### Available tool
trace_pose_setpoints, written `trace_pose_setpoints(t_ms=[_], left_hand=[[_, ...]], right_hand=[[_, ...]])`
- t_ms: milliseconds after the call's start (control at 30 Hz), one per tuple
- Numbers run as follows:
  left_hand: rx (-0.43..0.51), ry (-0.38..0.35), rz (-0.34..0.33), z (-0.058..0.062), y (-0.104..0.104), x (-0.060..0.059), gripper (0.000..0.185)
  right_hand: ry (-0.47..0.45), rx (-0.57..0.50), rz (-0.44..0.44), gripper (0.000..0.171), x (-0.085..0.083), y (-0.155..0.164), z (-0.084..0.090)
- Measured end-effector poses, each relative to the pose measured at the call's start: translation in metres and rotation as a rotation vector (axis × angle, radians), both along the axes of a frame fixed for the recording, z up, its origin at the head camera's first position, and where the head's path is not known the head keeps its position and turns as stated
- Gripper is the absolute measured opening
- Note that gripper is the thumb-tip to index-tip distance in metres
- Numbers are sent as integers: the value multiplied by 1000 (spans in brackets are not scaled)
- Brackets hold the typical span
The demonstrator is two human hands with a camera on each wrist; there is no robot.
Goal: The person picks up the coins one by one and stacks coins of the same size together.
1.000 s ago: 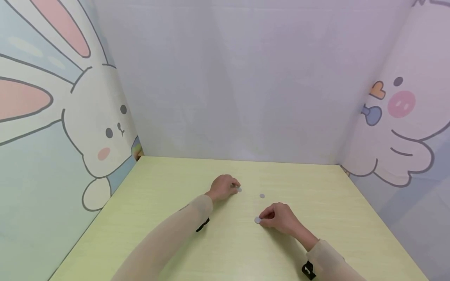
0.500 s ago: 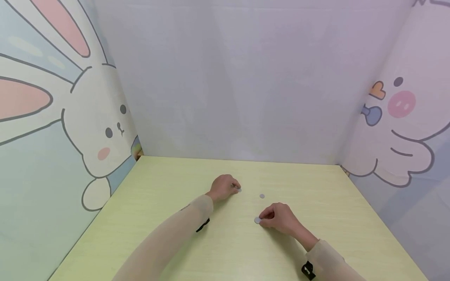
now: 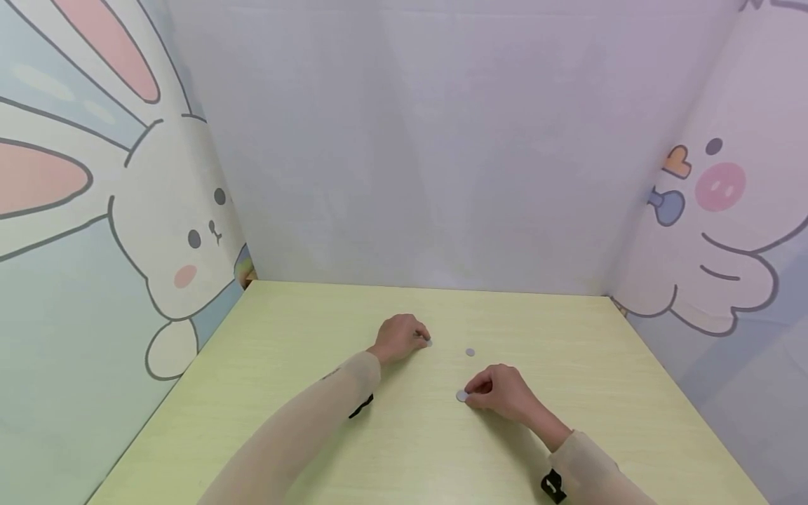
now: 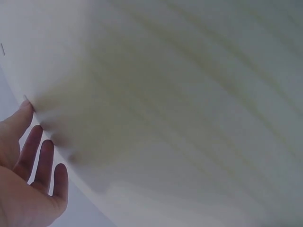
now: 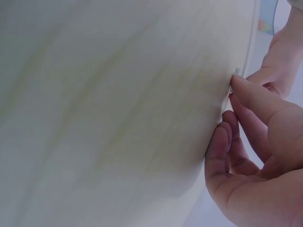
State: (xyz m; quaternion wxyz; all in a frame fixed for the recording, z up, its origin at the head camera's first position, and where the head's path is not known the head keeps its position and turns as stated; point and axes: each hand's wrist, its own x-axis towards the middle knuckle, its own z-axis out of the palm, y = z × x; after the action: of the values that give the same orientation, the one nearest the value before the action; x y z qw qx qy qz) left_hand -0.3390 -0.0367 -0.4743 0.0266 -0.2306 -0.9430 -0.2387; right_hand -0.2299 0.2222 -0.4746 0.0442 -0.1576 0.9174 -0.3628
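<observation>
My left hand (image 3: pixel 399 337) is at the far middle of the table, where its thumb and fingertips pinch a small silvery coin (image 3: pixel 429 344). In the left wrist view only a sliver of that coin (image 4: pixel 25 98) shows past the thumb tip, and the other fingers curve loosely against the tabletop. Nearer and to the right, my right hand (image 3: pixel 503 395) pinches another round silvery coin (image 3: pixel 462 396) by its right edge, close over the wood. The edge of this coin (image 5: pixel 238 72) stands out beyond the thumb in the right wrist view. Between and beyond the hands lies a third coin (image 3: pixel 470 352), flat and untouched.
A pale yellow wooden table (image 3: pixel 303 315) spans the work area. Behind it hangs a plain whitish cloth (image 3: pixel 404 154); cartoon-printed curtains with a rabbit (image 3: pixel 167 238) and a pig (image 3: pixel 726 238) close off the sides. Both forearms wear beige sleeves with black straps.
</observation>
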Motion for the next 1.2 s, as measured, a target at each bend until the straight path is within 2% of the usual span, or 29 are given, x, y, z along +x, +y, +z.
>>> trace_pose_setpoints(t_ms=[233, 667, 1200], left_hand=[[-15, -2, -2, 2, -5, 4, 6], [-10, -11, -48, 4, -19, 15, 5], [-35, -16, -106, 7, -34, 42, 5]], right_hand=[[10, -1, 6, 10, 3, 0, 1], [9, 0, 7, 10, 4, -1, 2], [10, 18, -6, 9, 2, -1, 1]])
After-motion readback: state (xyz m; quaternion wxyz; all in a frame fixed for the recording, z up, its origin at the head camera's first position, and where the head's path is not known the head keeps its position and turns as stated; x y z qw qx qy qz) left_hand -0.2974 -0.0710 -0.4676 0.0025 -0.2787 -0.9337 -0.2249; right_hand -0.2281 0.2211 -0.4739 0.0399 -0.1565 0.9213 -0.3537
